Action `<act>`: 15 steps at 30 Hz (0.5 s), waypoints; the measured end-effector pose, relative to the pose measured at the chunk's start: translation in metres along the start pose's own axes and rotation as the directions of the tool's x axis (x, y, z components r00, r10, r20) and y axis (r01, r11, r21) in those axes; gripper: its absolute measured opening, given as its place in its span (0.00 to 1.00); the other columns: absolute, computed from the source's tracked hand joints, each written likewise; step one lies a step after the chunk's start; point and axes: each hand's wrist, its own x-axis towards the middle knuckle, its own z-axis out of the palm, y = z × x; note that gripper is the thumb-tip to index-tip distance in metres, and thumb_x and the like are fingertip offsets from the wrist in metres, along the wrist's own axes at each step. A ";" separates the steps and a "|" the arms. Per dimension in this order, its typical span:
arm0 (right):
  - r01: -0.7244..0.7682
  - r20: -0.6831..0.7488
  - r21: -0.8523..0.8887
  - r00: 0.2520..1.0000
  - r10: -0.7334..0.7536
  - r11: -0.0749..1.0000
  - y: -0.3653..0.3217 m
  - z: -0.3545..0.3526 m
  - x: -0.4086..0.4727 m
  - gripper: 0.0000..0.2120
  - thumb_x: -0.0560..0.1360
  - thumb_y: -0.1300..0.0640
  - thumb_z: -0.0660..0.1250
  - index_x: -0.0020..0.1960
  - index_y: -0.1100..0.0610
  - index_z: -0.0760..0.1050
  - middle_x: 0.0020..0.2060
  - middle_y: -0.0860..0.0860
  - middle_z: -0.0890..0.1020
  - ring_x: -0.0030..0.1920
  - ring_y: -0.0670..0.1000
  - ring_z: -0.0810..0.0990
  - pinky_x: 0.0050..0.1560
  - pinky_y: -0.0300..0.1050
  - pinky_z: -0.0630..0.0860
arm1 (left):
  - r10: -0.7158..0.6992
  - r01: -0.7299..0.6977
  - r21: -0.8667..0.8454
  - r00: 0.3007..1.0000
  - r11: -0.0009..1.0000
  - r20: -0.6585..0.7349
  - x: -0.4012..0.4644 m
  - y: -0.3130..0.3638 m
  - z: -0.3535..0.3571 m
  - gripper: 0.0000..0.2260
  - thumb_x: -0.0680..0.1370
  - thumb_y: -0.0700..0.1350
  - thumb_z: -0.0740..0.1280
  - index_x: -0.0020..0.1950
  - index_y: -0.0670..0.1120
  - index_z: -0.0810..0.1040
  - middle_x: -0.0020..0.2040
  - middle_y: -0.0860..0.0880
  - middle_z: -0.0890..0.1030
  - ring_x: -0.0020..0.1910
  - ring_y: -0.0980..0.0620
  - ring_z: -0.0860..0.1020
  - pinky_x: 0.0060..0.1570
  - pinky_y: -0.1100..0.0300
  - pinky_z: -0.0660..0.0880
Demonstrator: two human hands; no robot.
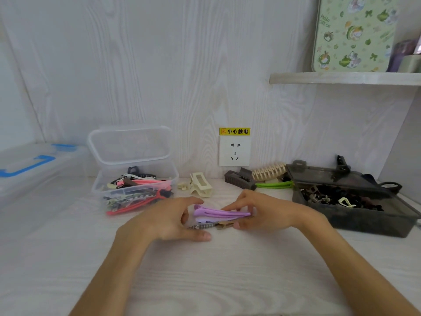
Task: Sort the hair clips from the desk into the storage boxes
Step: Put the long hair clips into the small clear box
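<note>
A purple duckbill hair clip (218,212) lies at the desk's middle on a small pile with a silver patterned clip (202,226) and a brownish one under it. My right hand (262,213) pinches the purple clip's right end. My left hand (175,220) is cupped at the pile's left end, fingers apart, touching or nearly touching the clips. A clear storage box (136,190) at the left holds several long flat clips. A dark grey box (355,201) at the right holds several dark claw clips.
Against the back wall lie a cream claw clip (201,184), a dark grey claw clip (239,179), a beige comb-like clip (270,171) and a green clip (274,185). A clear bin with blue latches (34,169) stands far left. A wall socket (234,151) sits behind.
</note>
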 end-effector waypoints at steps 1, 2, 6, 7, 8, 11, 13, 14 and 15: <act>0.010 -0.013 -0.010 1.000 -0.010 1.000 -0.002 0.002 0.002 0.19 0.76 0.57 0.65 0.67 0.51 0.71 0.41 0.37 0.69 0.42 0.23 0.66 0.44 0.17 0.61 | 0.021 -0.021 0.016 0.999 1.000 -0.024 0.001 0.000 0.001 0.37 0.64 0.67 0.69 0.70 0.60 0.63 0.53 0.57 0.75 0.51 0.56 0.73 0.52 0.64 0.70; 0.015 -0.027 -0.017 1.000 -0.015 1.000 -0.002 0.004 0.004 0.18 0.76 0.57 0.66 0.66 0.51 0.73 0.40 0.37 0.70 0.41 0.23 0.66 0.43 0.17 0.61 | 0.040 -0.039 0.028 0.998 0.999 -0.051 0.002 0.001 0.002 0.36 0.64 0.68 0.69 0.69 0.59 0.66 0.55 0.57 0.76 0.54 0.56 0.74 0.53 0.64 0.70; -0.034 -0.103 -0.006 0.994 0.033 0.999 -0.002 0.011 0.008 0.18 0.73 0.51 0.69 0.62 0.47 0.75 0.43 0.37 0.74 0.45 0.36 0.73 0.44 0.27 0.69 | 0.091 -0.096 -0.024 0.983 0.995 -0.159 0.007 0.001 0.007 0.32 0.61 0.69 0.70 0.61 0.56 0.75 0.55 0.56 0.80 0.53 0.54 0.77 0.55 0.55 0.75; -0.050 -0.119 -0.007 0.992 0.049 0.999 -0.001 0.012 0.010 0.18 0.73 0.50 0.69 0.62 0.47 0.76 0.45 0.39 0.75 0.46 0.40 0.73 0.46 0.31 0.69 | 0.101 -0.108 -0.032 0.980 0.994 -0.170 0.009 0.001 0.008 0.32 0.60 0.70 0.70 0.60 0.57 0.76 0.54 0.56 0.80 0.52 0.55 0.78 0.54 0.54 0.76; -0.057 -0.137 -0.016 0.989 0.054 0.998 0.000 0.014 0.010 0.17 0.73 0.50 0.69 0.62 0.47 0.76 0.47 0.41 0.77 0.47 0.43 0.74 0.47 0.33 0.70 | 0.114 -0.123 -0.041 0.978 0.992 -0.176 0.011 -0.001 0.011 0.32 0.60 0.71 0.69 0.59 0.57 0.76 0.53 0.56 0.80 0.51 0.55 0.78 0.52 0.54 0.77; -0.038 -0.182 -0.031 0.983 0.031 0.999 0.002 0.018 0.012 0.15 0.73 0.50 0.69 0.59 0.49 0.78 0.50 0.46 0.79 0.48 0.46 0.74 0.49 0.41 0.72 | 0.158 -0.170 -0.048 0.969 0.984 -0.190 0.014 -0.003 0.016 0.29 0.62 0.72 0.67 0.56 0.58 0.76 0.49 0.58 0.80 0.47 0.57 0.77 0.46 0.60 0.75; -0.031 -0.189 -0.026 0.982 0.026 0.999 0.003 0.020 0.012 0.14 0.72 0.49 0.69 0.57 0.50 0.78 0.50 0.48 0.77 0.48 0.46 0.74 0.50 0.39 0.71 | 0.189 -0.201 -0.035 0.959 0.979 -0.212 0.013 -0.006 0.020 0.25 0.65 0.71 0.65 0.55 0.57 0.75 0.47 0.57 0.79 0.44 0.58 0.76 0.42 0.61 0.73; -0.023 -0.203 -0.002 0.979 0.022 1.000 0.003 0.021 0.011 0.13 0.72 0.49 0.70 0.54 0.51 0.78 0.49 0.48 0.77 0.47 0.44 0.73 0.48 0.36 0.70 | 0.215 -0.227 -0.023 0.948 0.974 -0.236 0.012 -0.007 0.022 0.22 0.67 0.69 0.65 0.53 0.56 0.75 0.45 0.56 0.79 0.42 0.59 0.75 0.41 0.62 0.71; -0.016 -0.218 0.026 0.976 0.022 1.000 0.002 0.022 0.012 0.11 0.71 0.49 0.71 0.51 0.52 0.78 0.48 0.48 0.76 0.45 0.44 0.73 0.45 0.34 0.69 | 0.242 -0.253 -0.006 0.933 0.967 -0.265 0.011 -0.008 0.024 0.19 0.69 0.67 0.65 0.51 0.56 0.74 0.44 0.56 0.79 0.40 0.59 0.74 0.39 0.62 0.70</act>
